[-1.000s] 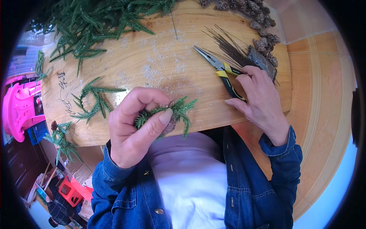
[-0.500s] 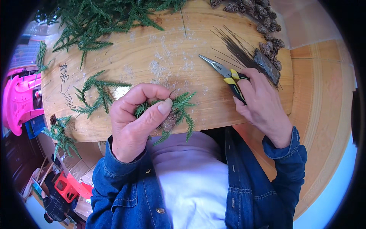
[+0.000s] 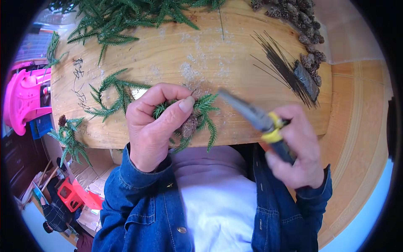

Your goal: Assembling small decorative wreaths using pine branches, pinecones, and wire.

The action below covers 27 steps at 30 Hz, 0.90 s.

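Note:
Between thumb and bent forefinger, my left hand (image 3: pixel 153 126) pinches a small green artificial pine sprig (image 3: pixel 207 119) over the table's near edge. A brownish pine cone (image 3: pixel 189 126) sits among its needles, and a short wire end pokes up past my fingertips. My right hand (image 3: pixel 299 147), smeared by motion, is closed round the black-and-yellow handles of long-nose pliers (image 3: pixel 256 115). Their blurred tip points up and left, close to the sprig's right side. Whether the jaws are apart I cannot tell.
A heap of pine branches (image 3: pixel 126 21) covers the table's (image 3: pixel 168 54) far left. A branch ring (image 3: pixel 113 96) and a sprig with a cone (image 3: pixel 69 138) lie at left. Wires (image 3: pixel 279 65) in a dark wrapper and several pine cones (image 3: pixel 308 29) are at right. A person (image 3: pixel 56 210) is beyond, lower left.
My right hand has lifted the pliers off the table beside the wires and brought them down and nearer the sprig. My left hand keeps its pinch. The whole view has shifted slightly.

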Available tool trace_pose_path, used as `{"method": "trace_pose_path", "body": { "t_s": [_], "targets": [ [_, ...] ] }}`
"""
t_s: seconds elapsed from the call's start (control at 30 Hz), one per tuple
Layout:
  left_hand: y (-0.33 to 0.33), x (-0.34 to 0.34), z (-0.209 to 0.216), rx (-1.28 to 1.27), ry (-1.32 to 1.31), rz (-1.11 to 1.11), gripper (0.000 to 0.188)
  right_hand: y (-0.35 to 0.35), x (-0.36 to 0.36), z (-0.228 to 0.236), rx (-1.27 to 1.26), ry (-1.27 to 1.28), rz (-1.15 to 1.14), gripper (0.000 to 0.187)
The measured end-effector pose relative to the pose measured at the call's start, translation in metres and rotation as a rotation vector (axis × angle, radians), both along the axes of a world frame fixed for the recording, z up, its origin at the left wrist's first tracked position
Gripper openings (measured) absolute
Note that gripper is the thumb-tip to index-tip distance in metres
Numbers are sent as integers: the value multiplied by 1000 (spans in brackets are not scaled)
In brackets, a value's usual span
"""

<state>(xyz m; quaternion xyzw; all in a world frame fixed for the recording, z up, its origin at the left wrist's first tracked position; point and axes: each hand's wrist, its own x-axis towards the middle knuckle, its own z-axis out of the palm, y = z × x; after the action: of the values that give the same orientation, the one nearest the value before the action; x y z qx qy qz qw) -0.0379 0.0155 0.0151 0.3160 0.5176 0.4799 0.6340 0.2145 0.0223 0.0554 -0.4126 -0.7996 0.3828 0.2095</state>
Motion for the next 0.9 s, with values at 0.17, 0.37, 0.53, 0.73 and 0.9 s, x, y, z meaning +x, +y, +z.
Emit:
{"method": "trace_pose_path", "body": {
  "t_s": [0.17,0.37,0.53,0.73,0.9],
  "targets": [
    [0,6,2,50,41,76,13,-5,-8,-16,-227,160,30,31],
    [-5,5,4,67,122,28,13,-2,-7,-22,-249,152,52,28],
    [-4,4,3,59,140,17,13,-1,-6,-24,-272,172,62,27],
    [-3,7,3,81,137,27,12,0,-6,-28,-245,175,73,25],
    [-3,4,3,51,154,-38,11,0,-5,-31,-254,189,75,25]
  ]
}}
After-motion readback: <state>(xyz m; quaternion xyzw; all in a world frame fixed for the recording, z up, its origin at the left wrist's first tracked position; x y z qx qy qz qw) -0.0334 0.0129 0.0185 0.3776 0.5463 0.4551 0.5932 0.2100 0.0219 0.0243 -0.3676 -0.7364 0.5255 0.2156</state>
